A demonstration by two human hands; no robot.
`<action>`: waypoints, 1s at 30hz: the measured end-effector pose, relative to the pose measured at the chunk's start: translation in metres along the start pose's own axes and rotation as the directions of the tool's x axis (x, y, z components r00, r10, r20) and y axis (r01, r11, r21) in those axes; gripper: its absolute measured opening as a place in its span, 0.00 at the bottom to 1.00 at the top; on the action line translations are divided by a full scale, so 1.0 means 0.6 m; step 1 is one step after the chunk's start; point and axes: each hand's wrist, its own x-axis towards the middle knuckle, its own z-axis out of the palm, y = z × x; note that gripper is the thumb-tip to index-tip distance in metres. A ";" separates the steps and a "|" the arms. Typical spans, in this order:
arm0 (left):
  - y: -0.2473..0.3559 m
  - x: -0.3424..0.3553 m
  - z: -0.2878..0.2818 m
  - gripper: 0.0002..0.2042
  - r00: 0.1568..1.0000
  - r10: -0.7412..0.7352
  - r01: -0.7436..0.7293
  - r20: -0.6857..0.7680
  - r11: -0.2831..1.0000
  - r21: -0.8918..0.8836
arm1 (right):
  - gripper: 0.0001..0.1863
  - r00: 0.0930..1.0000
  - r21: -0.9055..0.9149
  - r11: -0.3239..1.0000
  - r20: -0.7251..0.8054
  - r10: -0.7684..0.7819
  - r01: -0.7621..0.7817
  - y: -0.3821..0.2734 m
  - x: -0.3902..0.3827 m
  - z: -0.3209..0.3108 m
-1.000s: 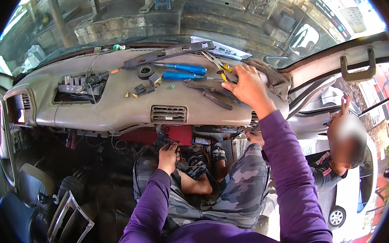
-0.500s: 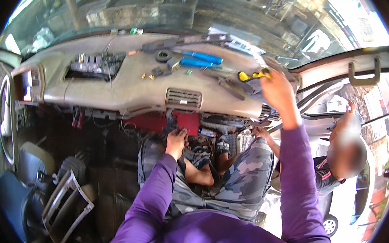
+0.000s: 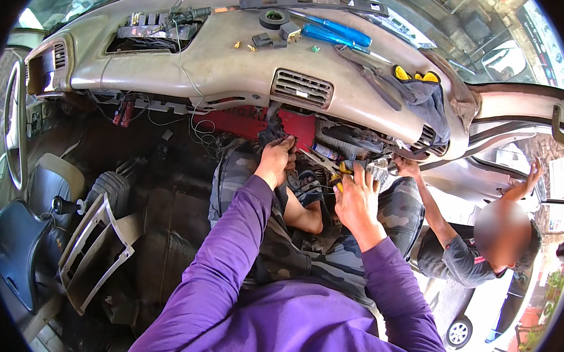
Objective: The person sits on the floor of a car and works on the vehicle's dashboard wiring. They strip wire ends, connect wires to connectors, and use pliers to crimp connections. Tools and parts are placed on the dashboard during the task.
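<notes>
My left hand [image 3: 276, 162] is closed, fingertips pinched on a dark wiring piece [image 3: 272, 128] that hangs below the dashboard's middle vent. Its exact kind is partly hidden by my fingers. Just to the right, my right hand [image 3: 357, 204] grips a pair of pliers [image 3: 325, 163] with yellow-and-black handles. Their pale metal jaws point left, toward my left hand. Behind both hands a red panel [image 3: 233, 121] shows under the dashboard.
On the beige dashboard [image 3: 231, 61] lie blue-handled screwdrivers [image 3: 338, 33], a black tape roll [image 3: 274, 20] and a grey cloth [image 3: 425, 98] beside yellow-and-black handles. A co-worker [image 3: 466, 254] reaches in from the right. A loose trim frame [image 3: 96, 254] stands left.
My right hand has come down from the dashboard top to beside my left hand, now with pliers in it. My left hand stays at the wiring. The view has shifted.
</notes>
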 end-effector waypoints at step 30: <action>-0.018 0.010 0.004 0.06 0.961 0.273 -0.252 -0.045 0.932 0.261 | 0.15 0.434 0.439 0.006 0.892 -0.128 -0.899 0.032 0.083 -0.003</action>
